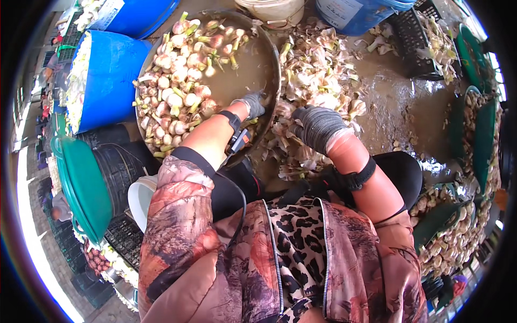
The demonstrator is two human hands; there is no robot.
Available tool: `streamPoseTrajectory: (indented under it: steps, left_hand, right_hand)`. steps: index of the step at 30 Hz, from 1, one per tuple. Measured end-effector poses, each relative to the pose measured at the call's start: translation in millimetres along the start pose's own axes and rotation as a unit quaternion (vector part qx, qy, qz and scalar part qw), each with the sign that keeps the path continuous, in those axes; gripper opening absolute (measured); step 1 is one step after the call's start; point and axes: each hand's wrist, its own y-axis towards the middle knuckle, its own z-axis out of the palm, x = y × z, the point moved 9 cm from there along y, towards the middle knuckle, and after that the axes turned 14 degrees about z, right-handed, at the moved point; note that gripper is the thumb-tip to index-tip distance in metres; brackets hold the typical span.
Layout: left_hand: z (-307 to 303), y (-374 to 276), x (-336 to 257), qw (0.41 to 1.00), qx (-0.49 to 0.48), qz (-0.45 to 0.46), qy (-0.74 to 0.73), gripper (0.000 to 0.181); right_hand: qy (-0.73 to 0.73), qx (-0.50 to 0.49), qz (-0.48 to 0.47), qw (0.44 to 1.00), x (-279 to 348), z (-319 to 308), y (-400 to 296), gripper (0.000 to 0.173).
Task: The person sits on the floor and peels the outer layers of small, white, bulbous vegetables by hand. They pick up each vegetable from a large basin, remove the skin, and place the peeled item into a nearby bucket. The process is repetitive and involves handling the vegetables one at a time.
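Observation:
A wide round basin (278, 76) of murky water stands before me, with many garlic bulbs (177, 97) heaped on its left side, some with green stem stubs. My left hand (252, 105), in a grey glove, reaches into the basin near its right wall; its fingertips are partly hidden, and whether it grips anything does not show. To the right of the basin lies a long pile of loose garlic skins (319, 68). My right hand (317, 127), gloved and wrapped in grey, is over the near part of that pile, its fingers curled and their inner side hidden.
Blue tubs (111, 76) stand at left, one filled with pale peelings. A green basin (83, 189) leans beside a black bucket. Beyond the basin are a white bucket (272, 12) and a blue bucket (347, 16). A black crate (410, 44) and green baskets of garlic line the wet floor's right side.

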Motion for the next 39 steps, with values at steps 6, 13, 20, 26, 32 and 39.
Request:
streamPoseTrajectory:
  steps: [6, 13, 20, 26, 32, 39]
  left_hand:
    - [-58.7, -26.6, -19.6, 0.955, -0.126, 0.043, -0.264, 0.065]
    - [-117.4, -86.9, -122.4, 0.854, -0.196, 0.215, -0.431, 0.055]
    - [-102.6, -106.8, -158.0, 0.774, -0.215, 0.158, -0.574, 0.058]
    - [-97.6, -96.4, -136.3, 0.747, -0.313, 0.159, -0.564, 0.050]
    - [-105.2, -100.2, -148.0, 0.813, -0.353, 0.160, -0.435, 0.047]
    - [-110.2, -104.8, -162.6, 0.813, -0.290, 0.210, -0.460, 0.055]
  right_hand:
    - [0.140, -0.086, 0.053, 0.985, -18.1, -27.6, 0.1, 0.037]
    - [0.563, -0.049, 0.020, 0.825, -13.2, -40.6, 7.7, 0.047]
    - [0.468, -0.211, -0.024, 0.858, -9.2, -58.2, -15.4, 0.035]
    - [0.406, -0.286, -0.021, 0.868, -11.8, -85.3, -32.2, 0.022]
    - [0.250, -0.373, -0.006, 0.894, -7.3, -88.1, -34.3, 0.010]
    - [0.427, -0.282, 0.063, 0.857, -30.8, -80.6, -17.0, 0.019]
